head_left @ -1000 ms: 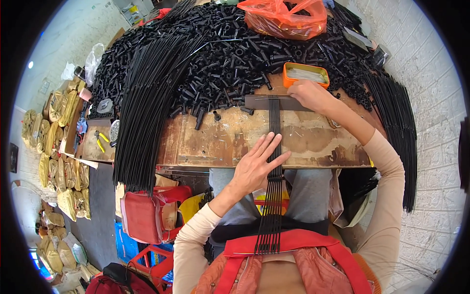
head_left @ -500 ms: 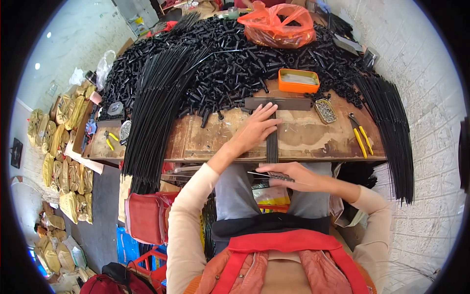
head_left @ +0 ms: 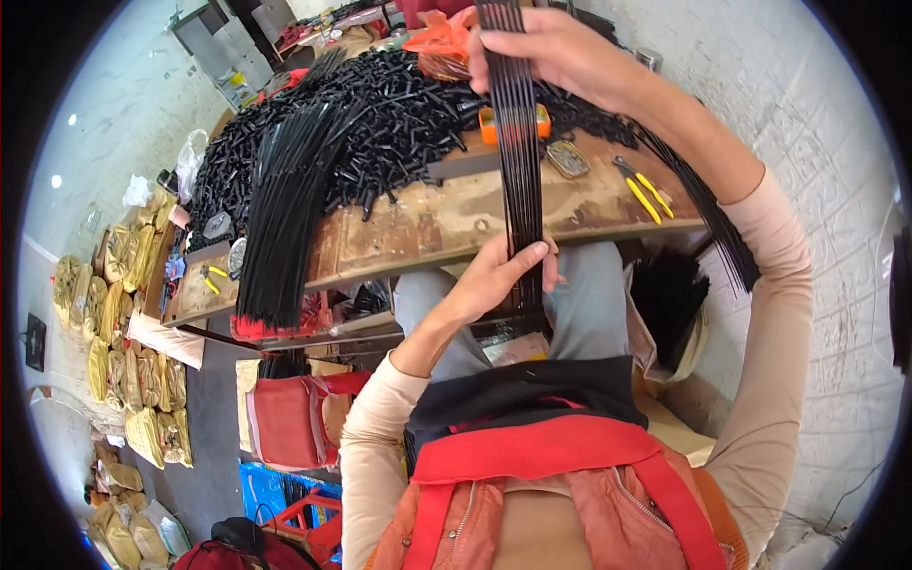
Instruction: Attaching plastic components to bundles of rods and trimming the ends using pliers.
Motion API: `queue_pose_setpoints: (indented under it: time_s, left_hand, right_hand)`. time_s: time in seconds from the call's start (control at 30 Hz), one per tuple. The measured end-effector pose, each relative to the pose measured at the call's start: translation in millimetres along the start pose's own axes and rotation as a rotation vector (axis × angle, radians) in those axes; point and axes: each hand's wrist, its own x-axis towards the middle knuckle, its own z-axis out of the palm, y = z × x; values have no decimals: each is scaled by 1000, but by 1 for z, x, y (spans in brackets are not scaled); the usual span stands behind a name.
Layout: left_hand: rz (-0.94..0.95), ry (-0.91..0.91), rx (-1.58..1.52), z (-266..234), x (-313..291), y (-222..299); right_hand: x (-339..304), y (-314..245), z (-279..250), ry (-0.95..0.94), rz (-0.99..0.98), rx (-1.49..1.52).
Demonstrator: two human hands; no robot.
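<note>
A bundle of long, thin black rods (head_left: 518, 142) is raised in front of me, running from the far end of the table toward my lap. My right hand (head_left: 560, 59), stretched far forward, is closed round its upper part. Near the table's front edge my left hand (head_left: 499, 280) grips the lower part, with the thumb across the rods. The lower ends hang above my lap. Behind the bundle, partly covered by it, are an orange box (head_left: 488, 126) and a flat dark strip (head_left: 458, 166) lying on the wooden table (head_left: 399, 228).
Small black tubular parts (head_left: 389, 123) are heaped over the table's back. More black rods hang over the front edge at the left (head_left: 285, 209) and right (head_left: 698, 204). Yellow-handled pliers (head_left: 646, 198) lie beside a small metal tin (head_left: 567, 160). A red plastic bag (head_left: 442, 43) sits behind.
My left hand lay flat on the rods on the table and now grips them lower down. My right hand, which held a thin tool near my lap, has moved far forward onto the raised bundle.
</note>
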Motion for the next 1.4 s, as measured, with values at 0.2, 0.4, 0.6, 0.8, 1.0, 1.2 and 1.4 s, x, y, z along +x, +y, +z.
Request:
queue_pose_setpoints:
  time_s: [0.2,0.4,0.6,0.8,1.0,1.2,1.4]
  left_hand:
    - [105,473,705,5,-16,32]
    - [188,663,1831,24,6,72]
    - [669,654,1902,28,-18,68]
    - [-65,192,297,-36,-16,-80]
    - [-264,68,466,-52,-79,-143]
    - [-477,40,417,-35,-141,-198]
    - [-337,37,713,-79,-115,-68]
  right_hand:
    - [-44,-26,20,422,-576,-1065]
    - [-76,43,42,-50,-832,-1986]
    - [-52,32,50,427,188,103]
    - [-98,174,90,622,149,195]
    - [-136,246,154,744,349,367]
    - [-182,279,187,720,439,419]
    - [-154,238,155,664,305,367]
